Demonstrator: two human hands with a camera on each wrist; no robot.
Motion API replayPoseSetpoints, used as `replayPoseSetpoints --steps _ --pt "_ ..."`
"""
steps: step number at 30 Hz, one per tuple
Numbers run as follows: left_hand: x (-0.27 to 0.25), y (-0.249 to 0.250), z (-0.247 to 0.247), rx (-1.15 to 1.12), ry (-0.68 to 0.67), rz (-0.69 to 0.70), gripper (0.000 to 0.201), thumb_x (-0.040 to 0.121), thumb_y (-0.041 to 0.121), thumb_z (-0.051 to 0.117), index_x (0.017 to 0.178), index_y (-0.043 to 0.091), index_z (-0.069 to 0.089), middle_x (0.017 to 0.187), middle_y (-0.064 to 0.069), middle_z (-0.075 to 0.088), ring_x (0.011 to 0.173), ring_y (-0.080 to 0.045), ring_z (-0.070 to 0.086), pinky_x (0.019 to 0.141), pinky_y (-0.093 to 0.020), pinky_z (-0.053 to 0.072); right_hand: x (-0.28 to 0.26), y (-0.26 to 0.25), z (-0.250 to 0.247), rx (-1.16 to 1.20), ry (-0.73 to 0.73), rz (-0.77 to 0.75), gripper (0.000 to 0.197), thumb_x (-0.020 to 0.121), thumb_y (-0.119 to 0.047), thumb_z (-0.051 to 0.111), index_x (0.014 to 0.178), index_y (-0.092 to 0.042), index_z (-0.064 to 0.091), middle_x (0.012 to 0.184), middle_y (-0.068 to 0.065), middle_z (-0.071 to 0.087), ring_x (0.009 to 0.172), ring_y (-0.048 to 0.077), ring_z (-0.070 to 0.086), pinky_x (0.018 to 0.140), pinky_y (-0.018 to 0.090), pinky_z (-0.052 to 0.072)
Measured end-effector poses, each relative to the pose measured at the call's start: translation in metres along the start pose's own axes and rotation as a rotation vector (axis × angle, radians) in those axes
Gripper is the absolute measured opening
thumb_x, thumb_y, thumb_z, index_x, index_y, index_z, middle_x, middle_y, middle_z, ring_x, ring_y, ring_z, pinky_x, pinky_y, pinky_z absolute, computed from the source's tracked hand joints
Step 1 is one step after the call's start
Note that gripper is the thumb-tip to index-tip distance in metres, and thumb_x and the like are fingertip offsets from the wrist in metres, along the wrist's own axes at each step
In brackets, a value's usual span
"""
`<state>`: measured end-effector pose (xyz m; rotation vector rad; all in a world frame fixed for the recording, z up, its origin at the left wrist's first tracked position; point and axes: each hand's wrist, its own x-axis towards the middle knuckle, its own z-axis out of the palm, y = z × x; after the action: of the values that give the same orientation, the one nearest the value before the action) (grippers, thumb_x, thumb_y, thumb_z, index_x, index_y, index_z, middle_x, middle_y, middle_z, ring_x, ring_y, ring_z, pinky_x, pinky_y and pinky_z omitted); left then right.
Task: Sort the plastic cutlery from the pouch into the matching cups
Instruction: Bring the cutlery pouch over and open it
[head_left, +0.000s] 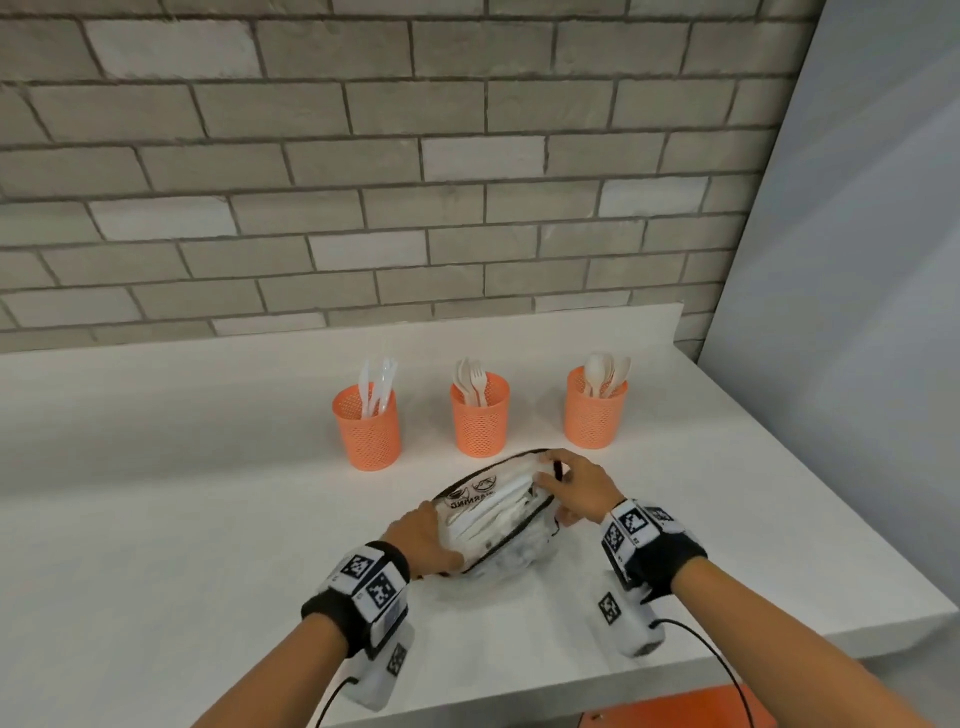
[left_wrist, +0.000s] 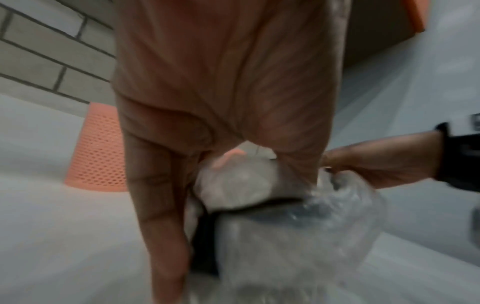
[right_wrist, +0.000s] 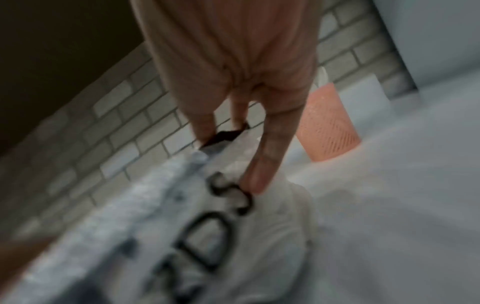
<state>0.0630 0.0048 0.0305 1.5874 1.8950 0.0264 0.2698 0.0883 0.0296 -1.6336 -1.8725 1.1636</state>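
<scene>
A clear pouch (head_left: 496, 514) with black trim lies on the white counter (head_left: 208, 519), holding several white plastic pieces. My left hand (head_left: 428, 538) grips its near left end, thumb and fingers curled round it. My right hand (head_left: 563, 480) is at the far right end and pinches the black zipper pull (right_wrist: 223, 136). Behind the pouch stand three orange mesh cups: the left cup (head_left: 366, 428) holds knives, the middle cup (head_left: 479, 418) holds forks, and the right cup (head_left: 596, 413) holds spoons. The wrist views are blurred.
A grey brick wall (head_left: 363, 156) runs behind the counter and a plain grey panel (head_left: 857, 260) closes the right side. The counter's front edge (head_left: 675, 670) is near my forearms. Bare counter stretches to the left of the cups.
</scene>
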Motion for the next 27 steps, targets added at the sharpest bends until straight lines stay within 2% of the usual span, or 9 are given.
replayPoseSetpoints --steps 4,9,11,13,16,19,22,24,27 --pt "-0.01 0.013 0.005 -0.24 -0.335 -0.088 0.058 0.083 0.044 0.063 0.12 0.002 0.049 0.083 -0.011 0.069 0.062 -0.015 0.068 0.067 -0.023 0.057 -0.01 -0.01 -0.001 0.11 -0.241 -0.119 0.073 0.091 -0.034 0.057 0.149 -0.029 0.013 0.151 0.001 0.028 0.14 0.019 0.027 0.107 0.034 0.036" --pt "-0.02 0.048 0.012 -0.318 -0.618 -0.014 0.059 0.096 0.043 0.042 0.129 -0.006 0.04 0.117 -0.023 0.063 0.06 -0.011 0.067 0.066 -0.019 0.054 -0.032 0.006 -0.001 -0.202 -0.154 -0.139 0.084 0.09 -0.047 0.052 0.15 -0.028 -0.004 0.159 0.01 0.005 0.147 0.022 0.003 0.117 0.036 0.013" --pt "-0.022 0.057 0.006 -0.209 -0.412 0.074 0.04 0.096 0.038 0.042 0.111 0.003 0.055 0.098 -0.016 0.072 0.066 -0.017 0.067 0.065 -0.02 0.052 -0.047 0.012 -0.003 -0.259 -0.017 -0.099 0.087 0.087 -0.05 0.055 0.149 -0.023 0.001 0.157 0.015 0.007 0.144 0.028 0.016 0.113 0.038 0.024" --pt "-0.014 0.059 -0.005 0.007 0.063 0.208 0.021 0.093 0.033 0.046 0.091 0.015 0.056 0.085 -0.004 0.066 0.081 -0.022 0.065 0.068 -0.026 0.048 -0.068 0.013 -0.001 -0.28 0.095 -0.095 0.078 0.084 -0.047 0.061 0.142 -0.017 0.017 0.144 0.013 0.029 0.121 0.03 0.048 0.094 0.033 0.043" --pt "0.011 0.066 -0.014 0.195 0.49 0.418 0.03 0.087 0.022 0.051 0.117 0.017 0.05 0.118 -0.005 0.052 0.109 -0.024 0.052 0.081 -0.032 0.043 -0.093 0.014 0.012 -0.298 0.102 -0.082 0.069 0.08 -0.045 0.066 0.128 -0.018 0.024 0.12 0.005 0.041 0.086 0.019 0.053 0.071 0.027 0.041" --pt "0.034 0.076 -0.01 0.476 0.395 0.52 0.066 0.083 0.016 0.051 0.144 0.019 0.026 0.151 -0.008 0.022 0.14 -0.025 0.021 0.111 -0.047 0.021 -0.102 0.02 0.027 -0.185 0.025 0.008 0.069 0.078 -0.039 0.069 0.125 -0.021 0.023 0.11 0.002 0.041 0.09 0.017 0.05 0.074 0.026 0.041" --pt "0.055 0.076 0.001 0.71 0.276 0.605 0.065 0.087 0.017 0.046 0.147 0.019 0.019 0.152 -0.007 0.024 0.144 -0.023 0.014 0.116 -0.056 0.008 -0.106 0.025 0.033 -0.203 -0.056 0.015 0.048 0.082 -0.026 0.061 0.116 -0.026 0.027 0.105 0.002 0.039 0.082 0.016 0.048 0.066 0.023 0.04" --pt "0.066 0.067 0.002 0.736 0.246 0.642 0.049 0.091 0.025 0.035 0.14 0.018 0.033 0.137 -0.007 0.043 0.133 -0.025 0.034 0.113 -0.046 0.017 -0.103 0.027 0.026 -0.251 -0.072 0.004 0.031 0.085 -0.014 0.052 0.104 -0.027 0.031 0.097 0.0 0.037 0.067 0.01 0.042 0.056 0.017 0.034" --pt "0.073 0.045 -0.003 0.563 0.312 0.634 0.054 0.086 0.036 0.016 0.119 0.011 0.05 0.112 -0.011 0.055 0.108 -0.028 0.049 0.081 -0.032 0.029 -0.084 0.027 0.004 -0.251 0.022 -0.01 0.022 0.085 -0.003 0.044 0.094 -0.022 0.038 0.082 -0.004 0.038 0.066 0.014 0.042 0.05 0.012 0.032"
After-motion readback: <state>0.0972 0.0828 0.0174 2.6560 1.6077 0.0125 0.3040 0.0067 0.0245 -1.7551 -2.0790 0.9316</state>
